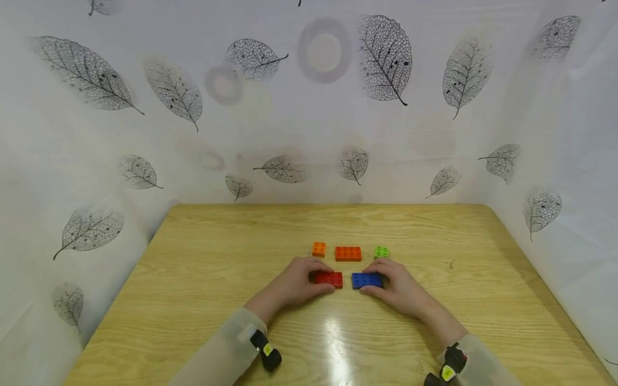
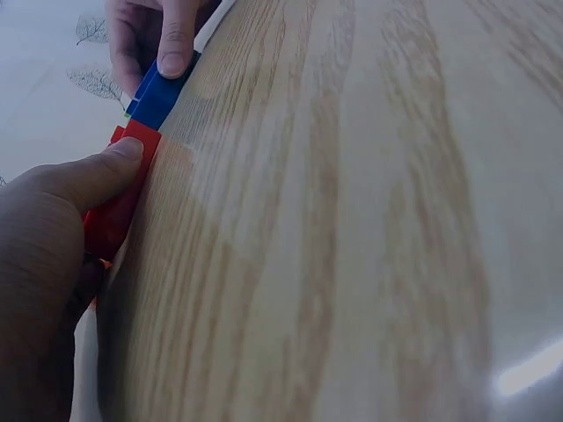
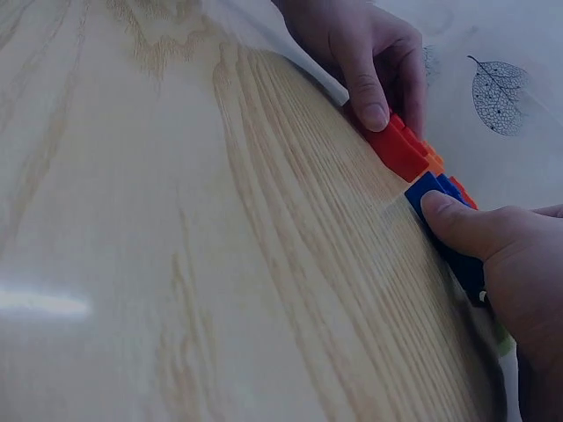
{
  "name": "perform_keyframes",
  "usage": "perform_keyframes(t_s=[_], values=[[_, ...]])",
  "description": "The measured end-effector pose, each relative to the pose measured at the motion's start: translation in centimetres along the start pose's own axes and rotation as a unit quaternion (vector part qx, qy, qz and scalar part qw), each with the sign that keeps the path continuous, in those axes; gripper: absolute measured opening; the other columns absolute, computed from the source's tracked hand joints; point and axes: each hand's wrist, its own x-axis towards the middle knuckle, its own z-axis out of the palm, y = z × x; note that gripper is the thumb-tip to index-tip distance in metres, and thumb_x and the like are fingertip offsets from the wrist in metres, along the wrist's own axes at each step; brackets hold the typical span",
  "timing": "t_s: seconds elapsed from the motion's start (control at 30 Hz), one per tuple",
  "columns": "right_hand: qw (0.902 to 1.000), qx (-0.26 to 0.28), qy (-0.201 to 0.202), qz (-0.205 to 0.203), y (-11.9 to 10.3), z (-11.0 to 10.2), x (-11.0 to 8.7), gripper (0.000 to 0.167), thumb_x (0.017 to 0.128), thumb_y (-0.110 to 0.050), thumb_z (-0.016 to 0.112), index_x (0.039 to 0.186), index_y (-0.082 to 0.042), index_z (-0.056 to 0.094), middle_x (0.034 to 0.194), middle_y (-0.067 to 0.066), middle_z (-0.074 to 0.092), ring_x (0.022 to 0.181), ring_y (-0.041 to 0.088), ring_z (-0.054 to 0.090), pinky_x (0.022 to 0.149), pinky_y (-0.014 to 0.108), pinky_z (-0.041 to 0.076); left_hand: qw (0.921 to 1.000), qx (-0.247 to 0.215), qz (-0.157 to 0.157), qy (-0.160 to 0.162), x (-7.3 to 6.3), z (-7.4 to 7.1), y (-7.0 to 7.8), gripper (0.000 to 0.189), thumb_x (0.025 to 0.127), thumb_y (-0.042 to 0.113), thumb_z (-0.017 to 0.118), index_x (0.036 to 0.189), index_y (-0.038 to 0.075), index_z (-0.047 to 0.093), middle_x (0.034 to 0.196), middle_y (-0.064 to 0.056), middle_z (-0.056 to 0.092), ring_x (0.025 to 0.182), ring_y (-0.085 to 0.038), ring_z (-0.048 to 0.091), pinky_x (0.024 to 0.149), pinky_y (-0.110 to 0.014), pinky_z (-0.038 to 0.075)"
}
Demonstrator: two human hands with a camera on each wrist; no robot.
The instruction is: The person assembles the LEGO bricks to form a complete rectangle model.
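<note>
While the wood-grain worktop [image 1: 217, 246] supports the work, the left hand [image 1: 299, 281] grips the red toy building brick [image 1: 330, 279] and the right hand [image 1: 398, 287] the blue toy building brick [image 1: 366, 280], each between thumb and fingers. Both bricks lie roughly end to end, long axes left to right, narrowly apart, each held toward its outer end. Beyond stand an orange-red eight-stud brick [image 1: 348, 254], an orange four-stud brick [image 1: 318, 249] and a lime-green four-stud brick [image 1: 382, 251]. Yellow wrist labels [image 1: 267, 349] are illegible.
</note>
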Motion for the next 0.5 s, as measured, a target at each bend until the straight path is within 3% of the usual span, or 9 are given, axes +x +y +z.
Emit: perform_keyframes(t_s=[0.5], values=[[0.9994,0.013,0.005,-0.031,-0.09,0.53,0.86,0.027,0.091,-0.027,0.088,0.114,-0.02,0.076,0.111,-0.013,0.067,0.1,0.01,0.063,0.086,0.034,0.055,0.9994,-0.017,0.029,0.002,0.77,0.34,0.19,0.035,0.094,0.038,0.084,0.124,0.019,0.079,0.115,0.014,0.072,0.102,-0.005,0.063,0.091,-0.029,0.053]])
